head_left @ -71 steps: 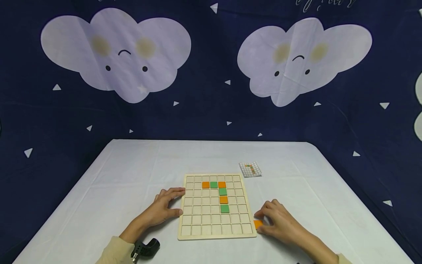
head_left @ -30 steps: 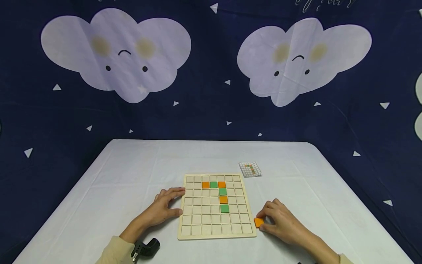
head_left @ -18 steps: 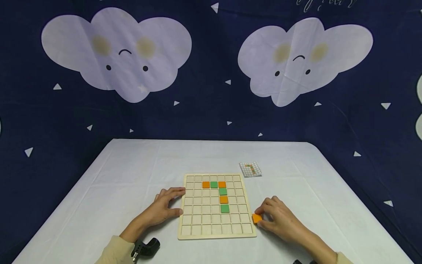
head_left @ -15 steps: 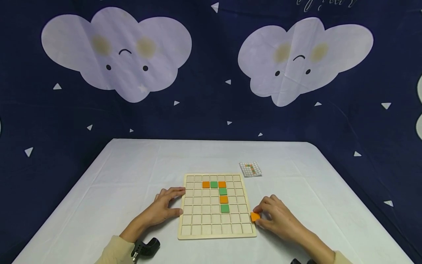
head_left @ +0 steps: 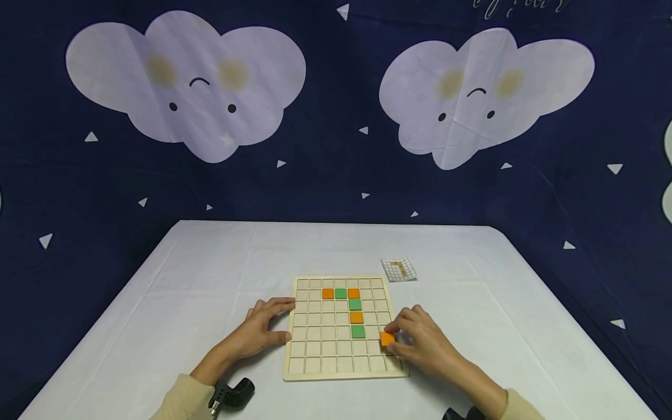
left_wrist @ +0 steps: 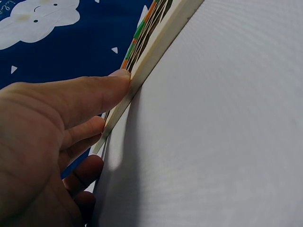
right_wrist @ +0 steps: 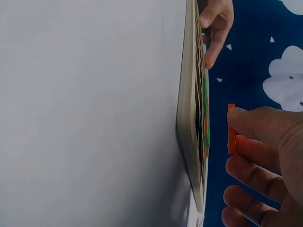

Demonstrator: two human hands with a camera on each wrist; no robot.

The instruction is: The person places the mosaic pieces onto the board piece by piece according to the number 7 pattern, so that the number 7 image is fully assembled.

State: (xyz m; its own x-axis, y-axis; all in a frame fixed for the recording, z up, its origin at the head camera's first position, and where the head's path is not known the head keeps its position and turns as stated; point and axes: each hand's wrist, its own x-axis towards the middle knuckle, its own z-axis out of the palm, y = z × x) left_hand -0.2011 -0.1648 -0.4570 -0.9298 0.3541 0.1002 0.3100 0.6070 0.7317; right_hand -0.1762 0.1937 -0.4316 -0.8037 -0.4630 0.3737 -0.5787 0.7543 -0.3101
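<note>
In the head view a square wooden grid board [head_left: 321, 350] lies on the white table. An orange square tile [head_left: 387, 339] is pinched between thumb and fingers of my right hand [head_left: 425, 343], above the board's right part. The right wrist view shows this tile [right_wrist: 232, 129] edge-on, held off the board. My left hand [head_left: 255, 333] touches the board's left edge with thumb and fingertips, its fingers extended. Orange and green tiles sit in the grid: a row of three near the top, with a green tile [head_left: 354, 304], an orange tile [head_left: 356, 317] and another green tile [head_left: 358, 331] running down from it.
A small printed card [head_left: 399, 269] with a coloured grid pattern lies beyond the board's upper right corner. White cloth [head_left: 220, 262] covers the table. Behind it hangs a dark blue curtain [head_left: 336, 175] with clouds. A black device [head_left: 233, 394] is on the left wrist.
My right hand has lifted the orange tile from beside the board's right edge and carried it left, over the grid. The left hand keeps its place at the left edge.
</note>
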